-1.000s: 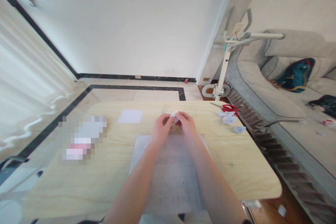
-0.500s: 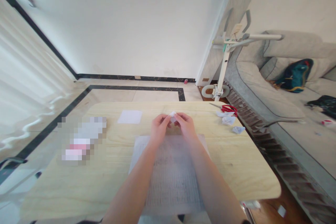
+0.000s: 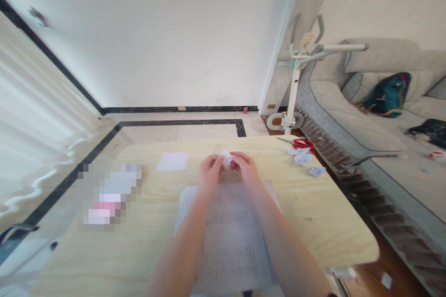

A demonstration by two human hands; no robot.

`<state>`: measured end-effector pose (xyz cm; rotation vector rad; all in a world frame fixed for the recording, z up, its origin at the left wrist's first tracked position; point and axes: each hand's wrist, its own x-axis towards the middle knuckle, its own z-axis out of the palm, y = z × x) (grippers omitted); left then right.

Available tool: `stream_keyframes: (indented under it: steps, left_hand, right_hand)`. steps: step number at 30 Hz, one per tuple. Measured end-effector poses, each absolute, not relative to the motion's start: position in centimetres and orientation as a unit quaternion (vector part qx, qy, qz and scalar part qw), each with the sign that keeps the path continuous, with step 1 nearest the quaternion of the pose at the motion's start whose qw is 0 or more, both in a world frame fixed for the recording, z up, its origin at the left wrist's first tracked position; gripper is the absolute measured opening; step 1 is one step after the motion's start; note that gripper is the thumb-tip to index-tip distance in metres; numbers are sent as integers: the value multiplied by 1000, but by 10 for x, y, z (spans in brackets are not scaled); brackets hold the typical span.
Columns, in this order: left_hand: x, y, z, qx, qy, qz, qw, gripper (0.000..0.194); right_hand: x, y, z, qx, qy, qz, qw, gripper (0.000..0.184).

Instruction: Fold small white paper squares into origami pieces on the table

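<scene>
Head view: left hand (image 3: 209, 171) and right hand (image 3: 245, 166) close together, fingers pinched on one small folded white paper (image 3: 226, 157) between them. Left has its left side, right its right side. Paper is over the bench (image 3: 334, 222), just past the far edge of a greyish sheet (image 3: 233, 236) with rows of marks. Forearms cross above that sheet. Can't tell if the hands rest on the bench.

Flat white paper (image 3: 173, 161) well left of the hands, lying flat. Pixelated item (image 3: 113, 190) farther left, can't identify. Right far edge: red-handled scissors (image 3: 304, 144), blades pointing left. Crumpled-looking folded papers (image 3: 303, 159) just on the near side of the handles, contact unclear. Another folded piece (image 3: 317, 171) nearer the bench's right edge, apart from those.
</scene>
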<state>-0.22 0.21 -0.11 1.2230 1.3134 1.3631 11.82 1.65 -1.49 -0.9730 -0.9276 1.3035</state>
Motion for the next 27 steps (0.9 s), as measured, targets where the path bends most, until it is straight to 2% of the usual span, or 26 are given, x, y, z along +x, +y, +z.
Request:
stream_keyframes:
  steps: [8, 27]
  left_hand:
    - [0, 2, 0, 500, 525, 537, 431, 29]
    - [-3, 2, 1, 517, 522, 531, 422, 30]
  right_hand:
    - [119, 14, -11, -470, -493, 483, 550, 19]
    - [120, 14, -11, -480, -538, 460, 518, 17]
